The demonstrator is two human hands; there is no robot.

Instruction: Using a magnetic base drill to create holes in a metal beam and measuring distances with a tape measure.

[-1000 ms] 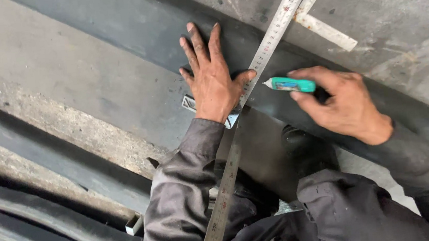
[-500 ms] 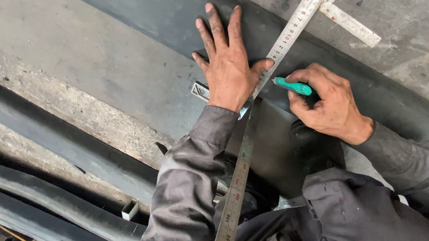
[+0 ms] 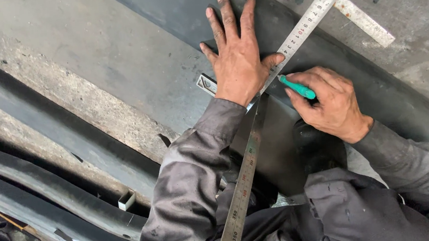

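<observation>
While the left hand (image 3: 238,63) still lies flat, fingers spread, on the dark steel beam (image 3: 173,14), the long steel ruler (image 3: 257,127) pinned under its thumb stays put. Just right of that thumb, the right hand (image 3: 331,104), closed around a teal marker (image 3: 298,87), has drawn nearer the ruler's edge.

A: Are you seeing any package, label, sign or screen here?

B: No, I am seeing none. From twelve o'clock round to six o'clock, nothing of that kind is showing anywhere.
</observation>
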